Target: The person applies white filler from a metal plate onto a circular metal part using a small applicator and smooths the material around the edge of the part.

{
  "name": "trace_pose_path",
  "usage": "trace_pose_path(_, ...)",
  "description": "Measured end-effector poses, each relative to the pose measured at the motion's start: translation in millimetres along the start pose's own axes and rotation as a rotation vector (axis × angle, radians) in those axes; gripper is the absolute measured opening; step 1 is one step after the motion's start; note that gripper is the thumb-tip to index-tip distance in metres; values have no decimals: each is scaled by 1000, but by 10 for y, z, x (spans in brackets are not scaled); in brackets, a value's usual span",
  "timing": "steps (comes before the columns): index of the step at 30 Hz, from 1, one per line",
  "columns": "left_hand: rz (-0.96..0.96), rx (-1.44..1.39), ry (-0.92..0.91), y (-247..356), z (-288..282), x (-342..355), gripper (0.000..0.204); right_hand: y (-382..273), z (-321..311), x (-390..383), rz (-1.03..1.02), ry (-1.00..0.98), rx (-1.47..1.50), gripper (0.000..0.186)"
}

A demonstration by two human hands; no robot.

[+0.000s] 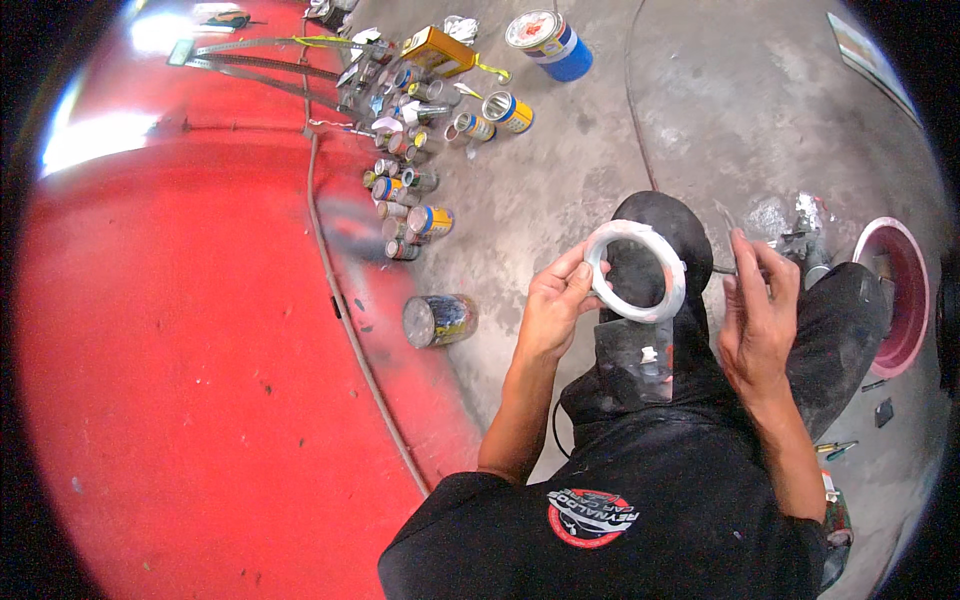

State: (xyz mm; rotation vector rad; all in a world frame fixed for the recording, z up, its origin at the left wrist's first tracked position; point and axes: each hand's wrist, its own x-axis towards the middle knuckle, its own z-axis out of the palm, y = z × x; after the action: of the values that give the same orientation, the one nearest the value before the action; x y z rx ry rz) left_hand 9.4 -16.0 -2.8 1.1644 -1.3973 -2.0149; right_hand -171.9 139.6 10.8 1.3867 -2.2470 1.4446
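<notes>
My left hand [553, 300] grips a white roll of masking tape [637, 270] by its left rim and holds it up over my dark-trousered knee [660, 215]. My right hand [757, 310] is raised just right of the roll, fingers bent, and seems to pinch a thin clear strip [724, 218] near its fingertips; what the strip is stays unclear. A small gap separates the right hand from the roll.
A large red painted panel [190, 330] fills the left, with a thin cord [345, 310] along its edge. Several paint cans [410, 190] stand on the grey concrete floor, one can [440, 320] lying near. A blue-and-white tin [548, 42] sits far back. A pink bowl [900, 300] is at right.
</notes>
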Motion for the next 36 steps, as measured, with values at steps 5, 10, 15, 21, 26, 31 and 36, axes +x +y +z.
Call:
trace_pose_path(5, 94, 88, -41, 91, 151, -129, 38, -51, 144, 101, 56, 69, -8, 41)
trace_pose_path(10, 147, 152, -37, 154, 262, -270, 36, -23, 176, 98, 107, 85, -23, 39)
trace_pose_path(15, 286, 340, -18, 99, 324, -358, 32, 23, 120, 111, 162, 92, -45, 36)
trace_pose_path(21, 149, 313, -230, 146, 320, -398, 32, 114, 81, 323, 121, 228, -49, 36)
trace_pose_path(26, -21, 10, -160, 41, 182, -161, 35, 92, -169, 462, 173, 277, -111, 35)
trace_pose_path(31, -37, -144, -75, 36, -12, 26, 36, 52, -241, 276, 134, 163, -88, 36)
trace_pose_path(36, -22, -160, -36, -8, -89, 71, 36, 83, -237, 58, 115, 63, -59, 37)
